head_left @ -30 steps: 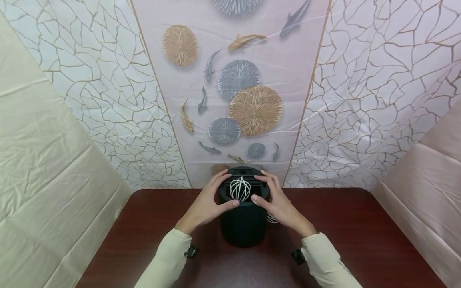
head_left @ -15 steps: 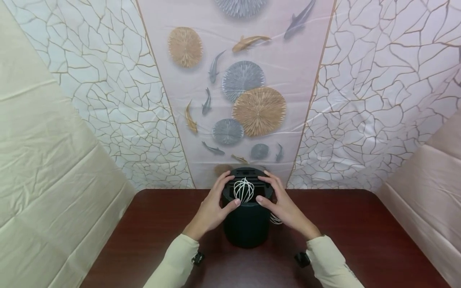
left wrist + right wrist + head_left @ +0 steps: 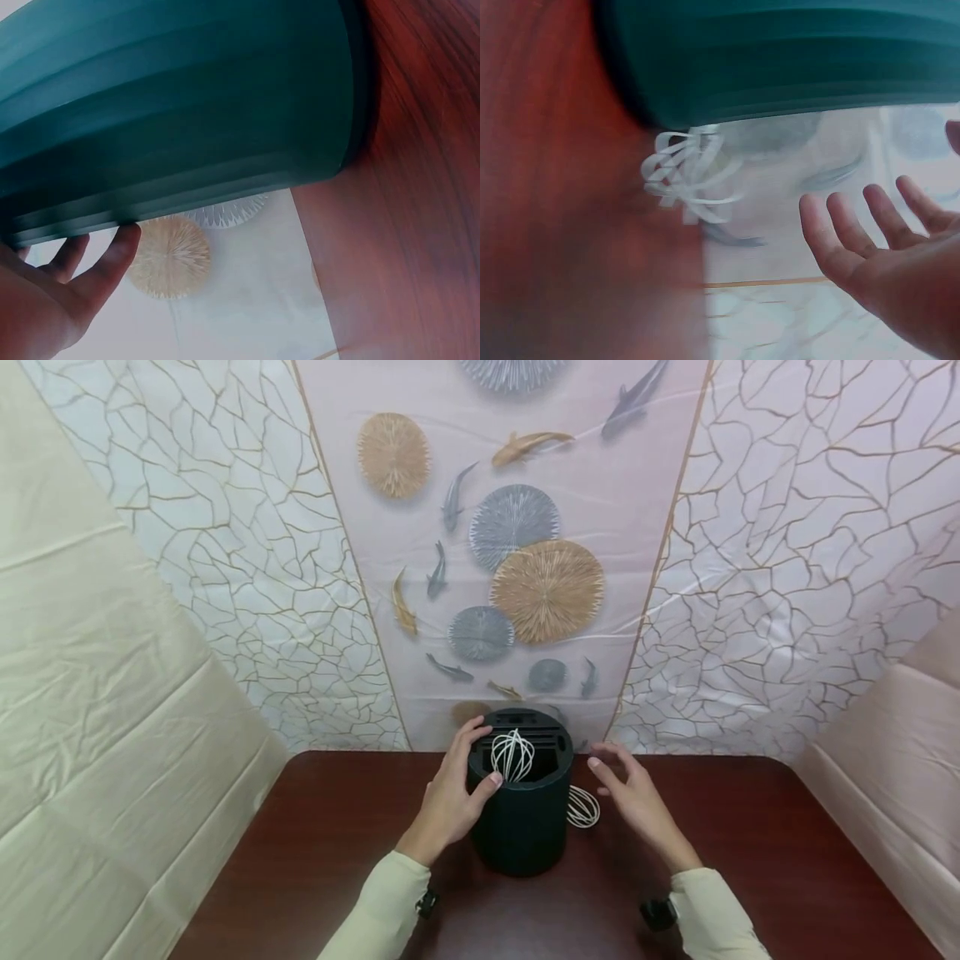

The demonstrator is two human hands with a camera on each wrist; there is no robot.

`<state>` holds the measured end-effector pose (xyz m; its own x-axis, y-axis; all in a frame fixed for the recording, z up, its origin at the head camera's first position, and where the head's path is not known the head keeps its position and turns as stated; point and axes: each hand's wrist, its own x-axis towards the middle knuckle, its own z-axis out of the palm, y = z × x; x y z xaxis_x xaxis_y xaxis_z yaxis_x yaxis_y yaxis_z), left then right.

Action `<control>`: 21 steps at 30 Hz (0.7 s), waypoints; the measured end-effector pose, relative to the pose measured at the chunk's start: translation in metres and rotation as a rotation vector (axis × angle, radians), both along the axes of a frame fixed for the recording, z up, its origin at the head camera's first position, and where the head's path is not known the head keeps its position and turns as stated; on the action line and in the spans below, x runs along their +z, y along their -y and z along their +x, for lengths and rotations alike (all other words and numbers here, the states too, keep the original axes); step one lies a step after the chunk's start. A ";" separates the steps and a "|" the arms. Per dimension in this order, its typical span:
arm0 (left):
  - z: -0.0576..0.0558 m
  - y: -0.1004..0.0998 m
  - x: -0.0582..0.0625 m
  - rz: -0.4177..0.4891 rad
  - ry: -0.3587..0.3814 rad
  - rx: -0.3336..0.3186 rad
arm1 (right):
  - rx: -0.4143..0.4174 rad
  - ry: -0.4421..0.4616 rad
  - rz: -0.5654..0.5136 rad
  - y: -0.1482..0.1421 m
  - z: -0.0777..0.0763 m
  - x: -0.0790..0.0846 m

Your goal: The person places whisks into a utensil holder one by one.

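Note:
A dark green utensil holder (image 3: 522,835) with a round, slotted top stands upright on the table. White whisk wires (image 3: 513,755) rise from its open front compartment; the handle is hidden inside. My left hand (image 3: 450,797) holds the holder by its left side, thumb at the front rim and fingers round towards the back. In the left wrist view, the fingertips (image 3: 124,238) touch its wall. Apart from the holder, to its right, my right hand (image 3: 637,797) has spread, relaxed fingers and holds nothing. Nearest to it is a second whisk (image 3: 582,807), partly hidden behind the holder.
The reddish-brown wooden table (image 3: 337,843) extends to both sides and in front of the holder. Close behind its back edge hangs a patterned cloth (image 3: 547,593) with fish and round shapes. Plain beige cloth (image 3: 135,735) slopes along the left side, with more on the right.
My right hand has let go of the holder's rim and moved off to the right, exposing more of the second whisk. The left hand stays at the holder. The view has shifted slightly.

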<state>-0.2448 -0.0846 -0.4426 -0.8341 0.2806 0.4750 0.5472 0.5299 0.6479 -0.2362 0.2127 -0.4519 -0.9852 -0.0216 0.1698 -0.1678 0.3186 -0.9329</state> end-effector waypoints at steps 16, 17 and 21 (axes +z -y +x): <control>0.001 -0.003 -0.002 0.053 0.004 0.008 | -0.122 0.243 -0.133 0.000 -0.001 -0.072; 0.001 -0.004 -0.003 0.056 0.003 0.007 | -0.125 0.246 -0.135 0.001 -0.001 -0.073; 0.002 -0.005 -0.002 0.070 0.022 0.013 | -0.141 0.257 -0.104 0.004 -0.002 -0.074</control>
<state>-0.2430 -0.0797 -0.4446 -0.8480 0.2370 0.4741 0.5258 0.4898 0.6955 -0.2379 0.2082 -0.5263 -0.9882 0.1228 -0.0911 0.1168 0.2224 -0.9679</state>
